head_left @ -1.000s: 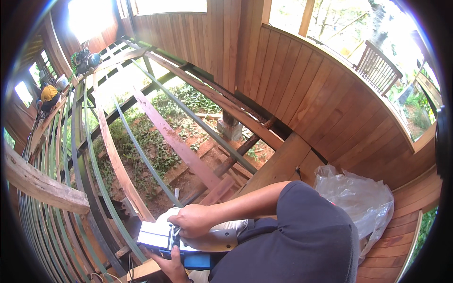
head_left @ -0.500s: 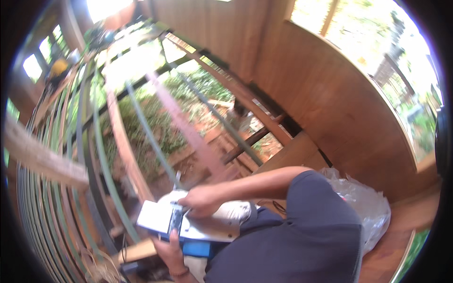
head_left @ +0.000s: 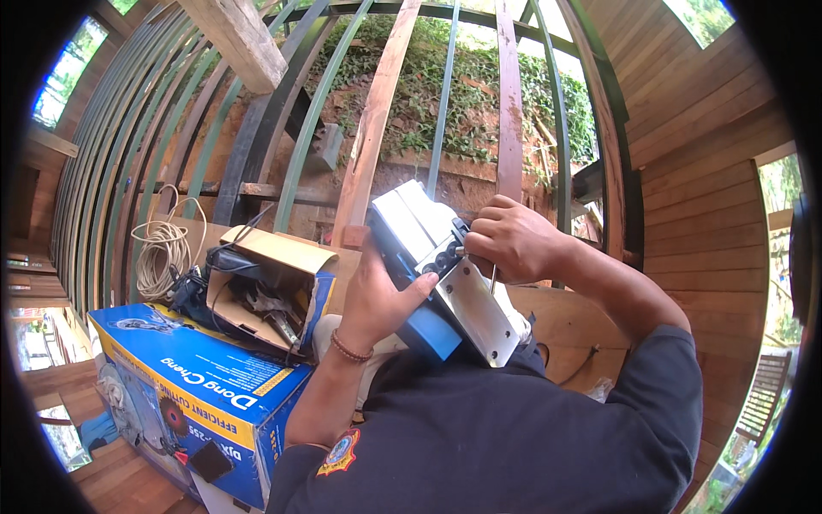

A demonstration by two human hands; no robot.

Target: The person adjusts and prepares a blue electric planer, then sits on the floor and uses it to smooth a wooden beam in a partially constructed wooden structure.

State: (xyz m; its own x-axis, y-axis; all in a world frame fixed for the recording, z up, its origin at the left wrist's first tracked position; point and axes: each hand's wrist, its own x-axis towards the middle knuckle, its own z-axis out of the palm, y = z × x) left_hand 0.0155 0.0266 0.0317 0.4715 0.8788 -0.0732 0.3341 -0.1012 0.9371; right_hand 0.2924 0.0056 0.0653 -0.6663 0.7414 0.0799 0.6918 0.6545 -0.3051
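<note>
Pressed around the side of a blue-and-silver power tool [head_left: 419, 218], the left hand [head_left: 381, 295] keeps its thumb near the dark middle part of the tool, while its other fingers are mostly hidden behind the blue body. Closed together on a thin metal rod [head_left: 493, 279], the right hand [head_left: 511, 240] is at the opposite edge of this dark part; how the rod meets the tool I cannot tell, because the fingers cover it. The tool is tilted in front of the person's dark shirt [head_left: 522, 437], with its flat silver plates facing upward, and the nearer plate shows several small holes. Whether it rests on the lap, I cannot see with certainty.

On the left wrist there is a beaded bracelet [head_left: 349, 346]. At the person's left side stands a large blue box [head_left: 214, 373] with a yellow stripe, and near its far edge an open carton [head_left: 300, 248] contains dark objects. Just beside the carton lies a coil of beige cable [head_left: 161, 257]. Beyond the tool, long beams [head_left: 377, 128] run side by side over soil and green plants [head_left: 402, 77].
</note>
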